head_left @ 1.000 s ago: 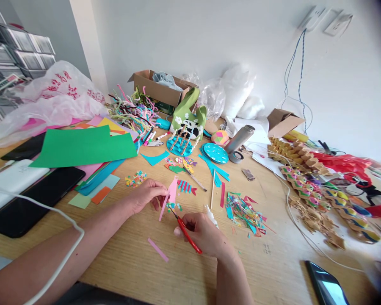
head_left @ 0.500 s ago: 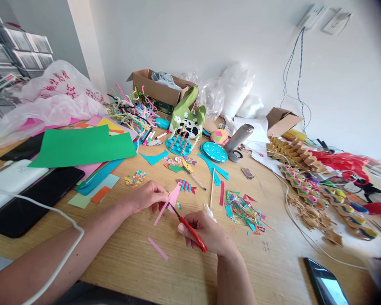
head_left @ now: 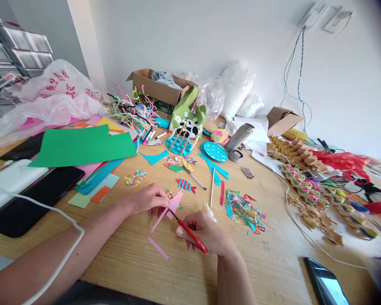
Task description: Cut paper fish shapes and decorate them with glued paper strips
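Note:
Between the fingertips of my left hand (head_left: pixel 153 200) is a piece of pink paper (head_left: pixel 177 199). A narrow pink strip (head_left: pixel 158 222) slants down from it toward me. My right hand (head_left: pixel 201 231) is closed around red-handled scissors (head_left: pixel 190 235), and their blades meet the pink paper beside my left fingertips. A loose pink strip (head_left: pixel 158 248) lies on the table below. Just beyond the held paper rests a red and blue striped paper fish (head_left: pixel 186 185). A white glue bottle (head_left: pixel 210 212) sits partly behind my right hand.
A heap of colourful paper scraps (head_left: pixel 245 212) lies to the right, past a wooden stick (head_left: pixel 212 186). Green paper (head_left: pixel 85 146) tops a stack at left. A phone (head_left: pixel 325 279) is at the near right. A white cable (head_left: pixel 63 262) crosses over my left forearm.
Both hands keep their grip. The pink paper has turned and shifted slightly toward me, its narrow strip hanging lower. The scissors have moved only a little.

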Demonstrator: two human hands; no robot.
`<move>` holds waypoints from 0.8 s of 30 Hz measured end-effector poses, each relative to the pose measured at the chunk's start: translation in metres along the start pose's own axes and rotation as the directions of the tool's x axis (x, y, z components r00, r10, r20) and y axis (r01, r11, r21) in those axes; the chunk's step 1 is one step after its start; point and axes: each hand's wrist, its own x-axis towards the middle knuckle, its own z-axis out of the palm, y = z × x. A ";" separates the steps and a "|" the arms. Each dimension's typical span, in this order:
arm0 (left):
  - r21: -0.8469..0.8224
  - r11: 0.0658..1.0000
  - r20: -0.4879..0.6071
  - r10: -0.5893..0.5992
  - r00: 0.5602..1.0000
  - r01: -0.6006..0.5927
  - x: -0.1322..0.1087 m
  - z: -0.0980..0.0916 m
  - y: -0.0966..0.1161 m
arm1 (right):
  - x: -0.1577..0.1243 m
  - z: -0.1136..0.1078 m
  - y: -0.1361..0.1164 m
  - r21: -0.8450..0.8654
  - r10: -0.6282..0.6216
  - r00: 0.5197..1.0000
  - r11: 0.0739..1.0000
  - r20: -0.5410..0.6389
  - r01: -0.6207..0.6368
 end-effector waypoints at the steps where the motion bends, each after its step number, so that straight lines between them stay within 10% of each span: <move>1: -0.003 1.000 0.005 0.000 1.000 0.000 0.000 0.000 0.001 | 0.000 0.000 0.000 0.001 -0.002 1.000 1.000 0.003 0.002; 24: -0.075 0.997 -0.023 -0.033 0.999 0.031 0.001 0.003 -0.004 | 0.001 0.002 -0.002 -0.008 0.065 0.998 0.998 0.009 -0.065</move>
